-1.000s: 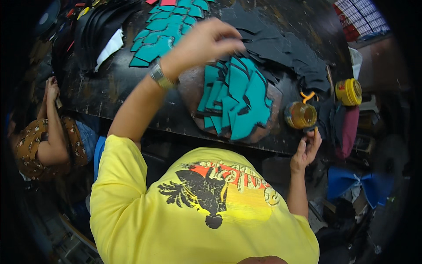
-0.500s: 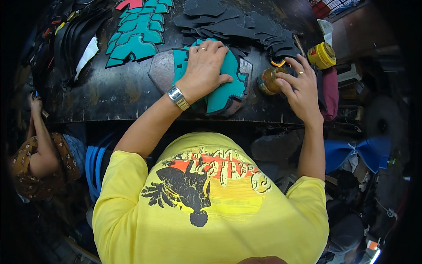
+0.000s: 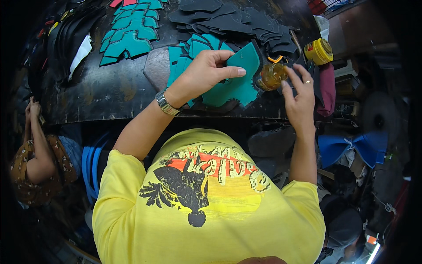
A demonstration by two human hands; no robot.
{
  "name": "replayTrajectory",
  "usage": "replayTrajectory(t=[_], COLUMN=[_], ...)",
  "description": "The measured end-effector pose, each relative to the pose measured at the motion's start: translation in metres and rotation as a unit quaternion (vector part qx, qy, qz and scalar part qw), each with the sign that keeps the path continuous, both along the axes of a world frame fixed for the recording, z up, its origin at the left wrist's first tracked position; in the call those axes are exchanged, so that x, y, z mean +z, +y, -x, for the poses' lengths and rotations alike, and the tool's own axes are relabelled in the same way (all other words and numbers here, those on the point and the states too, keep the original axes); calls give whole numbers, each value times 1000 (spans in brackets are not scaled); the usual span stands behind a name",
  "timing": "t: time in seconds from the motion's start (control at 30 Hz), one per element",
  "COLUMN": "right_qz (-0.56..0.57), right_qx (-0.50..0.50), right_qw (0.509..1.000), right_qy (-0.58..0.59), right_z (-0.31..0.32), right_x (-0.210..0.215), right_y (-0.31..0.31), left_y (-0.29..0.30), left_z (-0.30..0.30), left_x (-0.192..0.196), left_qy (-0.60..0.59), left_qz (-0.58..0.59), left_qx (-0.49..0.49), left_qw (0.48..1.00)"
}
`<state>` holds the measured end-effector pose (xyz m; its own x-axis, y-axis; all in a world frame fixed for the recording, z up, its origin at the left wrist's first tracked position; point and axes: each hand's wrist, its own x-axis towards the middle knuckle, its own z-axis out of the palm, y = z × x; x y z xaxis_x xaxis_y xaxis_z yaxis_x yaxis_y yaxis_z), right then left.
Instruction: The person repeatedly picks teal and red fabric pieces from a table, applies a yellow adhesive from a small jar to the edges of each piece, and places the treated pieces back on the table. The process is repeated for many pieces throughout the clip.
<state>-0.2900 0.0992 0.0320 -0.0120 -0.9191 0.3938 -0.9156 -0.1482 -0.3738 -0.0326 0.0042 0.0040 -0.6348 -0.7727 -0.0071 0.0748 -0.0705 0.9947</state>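
Over at the far left, a co-worker's hands (image 3: 34,109) are raised by the table's near edge. Next come thin black curved sheets (image 3: 66,48) in a stack, then a row of overlapping teal pieces with black edges (image 3: 129,37).

Nearer the middle, on a greyish-brown stone-like slab (image 3: 154,68), teal pieces lie fanned out. Above them the person's left hand (image 3: 210,66) has its thumb and fingers closed on one broad, flat teal piece with a jagged edge (image 3: 237,90). Behind it sits a heap of charcoal-grey cut pieces (image 3: 246,26).

Just right of the held piece is a clear glass jar of amber stuff (image 3: 272,77). The right hand (image 3: 300,88) has bent, parted fingers at its mouth; whether they grip anything, I can't tell. Beyond stands a yellow plastic tub (image 3: 318,51).

To my eye, the step in hand is managing one teal piece while reaching to the jar. The next move seems to call for a firm left pinch and careful right fingers, lest the jar tip.
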Motion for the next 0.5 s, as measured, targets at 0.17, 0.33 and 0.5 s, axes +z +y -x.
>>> replayTrajectory(t=[0.17,0.33,0.5], right_qz=[29,67,59], right_qx=[-37,58,153], right_qw=[980,996,966], right_qy=[192,-27,-202], right_z=[-15,-20,-41], right_x=[-5,15,9], right_y=[20,26,10], left_y=[15,30,39], left_z=[3,9,10], left_x=[-2,-6,-5], left_qy=[50,37,65], left_qz=[-86,-73,-37], left_qx=[-46,-67,-86], left_qw=[994,994,994])
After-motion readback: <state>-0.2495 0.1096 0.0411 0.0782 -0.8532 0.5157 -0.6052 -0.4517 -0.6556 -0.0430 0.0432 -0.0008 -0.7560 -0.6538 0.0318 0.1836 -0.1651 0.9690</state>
